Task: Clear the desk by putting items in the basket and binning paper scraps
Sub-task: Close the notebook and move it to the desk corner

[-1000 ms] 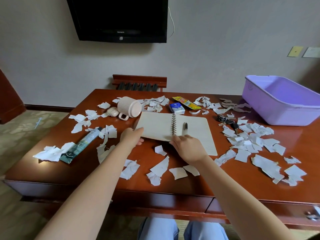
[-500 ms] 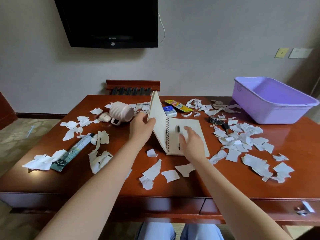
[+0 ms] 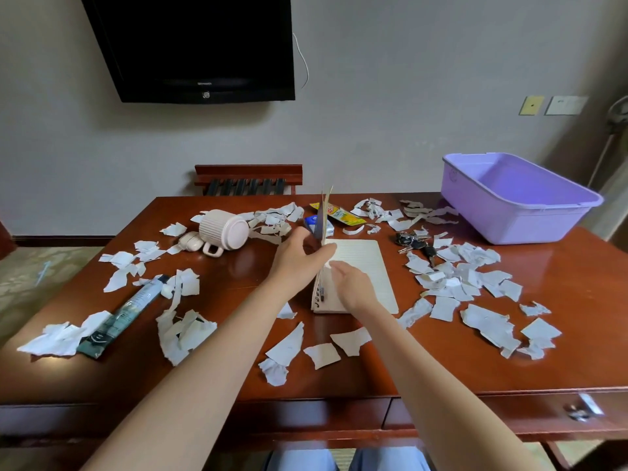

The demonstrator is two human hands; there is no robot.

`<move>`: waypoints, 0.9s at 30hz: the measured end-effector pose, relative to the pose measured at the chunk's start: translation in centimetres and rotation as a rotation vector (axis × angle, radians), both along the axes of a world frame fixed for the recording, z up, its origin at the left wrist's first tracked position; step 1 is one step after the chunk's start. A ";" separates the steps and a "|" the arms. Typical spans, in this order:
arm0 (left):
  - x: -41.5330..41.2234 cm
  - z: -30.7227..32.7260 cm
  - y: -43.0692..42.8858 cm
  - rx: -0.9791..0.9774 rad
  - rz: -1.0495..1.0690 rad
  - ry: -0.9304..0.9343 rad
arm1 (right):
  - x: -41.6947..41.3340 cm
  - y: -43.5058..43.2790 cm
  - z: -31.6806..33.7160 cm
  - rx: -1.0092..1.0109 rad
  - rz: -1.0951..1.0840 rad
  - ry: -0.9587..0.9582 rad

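Scene: a person's two bare arms reach from the bottom of the frame over a red-brown desk [image 3: 441,365] littered with torn paper scraps [image 3: 445,307].
Notebook: a spiral notebook [image 3: 365,266] lies at the centre of the frame. Its spine runs from the near edge toward the far edge. The lined right page lies flat, and the left half [image 3: 325,212] stands almost upright.
Left hand: the left hand [image 3: 300,254] grips the upright half low down, thumb on the page side, fingers behind it.
Right hand: the right hand [image 3: 353,285] rests on the flat page just right of the spine. Its fingers are relaxed and hold nothing that shows.
Pen: a dark pen [image 3: 321,294] lies along the spine, just left of the right hand. Whether it touches the fingers cannot be told.
Basket: a lilac basket [image 3: 523,215] stands at the upper right, well apart from the notebook, on the right hand's side.
Likely step: closing the notebook. The right hand and the pen sit where the upright half would come down.
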State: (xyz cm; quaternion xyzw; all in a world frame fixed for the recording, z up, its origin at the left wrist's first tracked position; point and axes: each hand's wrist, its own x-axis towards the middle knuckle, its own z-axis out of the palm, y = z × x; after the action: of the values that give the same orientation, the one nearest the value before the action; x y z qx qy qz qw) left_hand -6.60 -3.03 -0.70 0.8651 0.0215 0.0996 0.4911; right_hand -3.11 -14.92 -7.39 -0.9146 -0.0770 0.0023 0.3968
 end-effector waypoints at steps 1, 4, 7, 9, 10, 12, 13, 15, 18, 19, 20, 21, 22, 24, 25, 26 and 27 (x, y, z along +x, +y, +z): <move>0.1 -0.2 -0.4 0.023 -0.010 0.007 | 0.1 -0.8 0.3 0.165 -0.029 0.033; 0.9 -1.1 -1.6 0.098 -0.054 0.045 | 0.4 -3.4 1.7 0.665 -0.108 0.173; 1.2 -1.8 -3.2 0.255 -0.086 0.066 | 0.7 -5.9 3.0 0.815 -0.175 0.229; 1.2 -2.4 -4.3 0.385 -0.094 0.062 | 1.2 -7.1 3.1 0.766 -0.211 0.220; 1.2 -2.7 -4.7 0.447 -0.104 0.069 | 1.5 -7.5 2.9 0.732 -0.234 0.214; 1.3 -3.6 -5.3 0.574 -0.155 0.116 | 1.7 -8.2 2.3 0.660 -0.271 0.192; 1.3 -3.9 -5.4 0.646 -0.193 0.149 | 1.6 -8.4 1.8 0.584 -0.277 0.163; 1.2 -4.3 -5.2 0.745 -0.230 0.190 | 1.0 -8.6 0.8 0.300 -0.250 0.078; 1.4 -4.6 -4.3 0.767 -0.238 0.205 | -0.1 -8.2 -0.1 -0.078 -0.184 -0.069; 1.6 -4.7 -4.0 0.775 -0.249 0.214 | -0.1 -8.0 -0.3 -0.156 -0.147 -0.109; 1.7 -4.9 -3.7 0.778 -0.263 0.220 | 0.0 -7.9 -0.7 -0.230 -0.106 -0.123; 1.7 -5.0 -3.4 0.765 -0.265 0.225 | 0.2 -7.7 -0.9 -0.303 -0.070 -0.131; 1.7 -5.1 -3.2 0.742 -0.250 0.219 | 0.4 -7.6 -1.3 -0.358 -0.045 -0.117; 1.6 -5.2 -2.7 0.718 -0.145 0.194 | 0.5 -7.4 -1.5 -0.420 -0.033 -0.105; 1.6 -5.1 -2.5 0.740 -0.057 0.189 | 0.5 -7.4 -1.4 -0.447 -0.032 -0.105; 1.6 -5.1 -2.3 0.771 0.043 0.213 | 0.6 -7.3 -1.3 -0.480 -0.027 -0.106; 1.8 -5.0 -2.0 0.775 0.135 0.275 | 0.6 -7.2 -1.1 -0.515 -0.022 -0.105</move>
State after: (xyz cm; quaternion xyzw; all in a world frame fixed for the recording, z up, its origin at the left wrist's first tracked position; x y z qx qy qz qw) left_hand -4.85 -5.03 -5.72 0.9878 0.1046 0.0159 0.1141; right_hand -2.47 -22.15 -8.52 -0.9852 -0.0843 -0.0300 0.1465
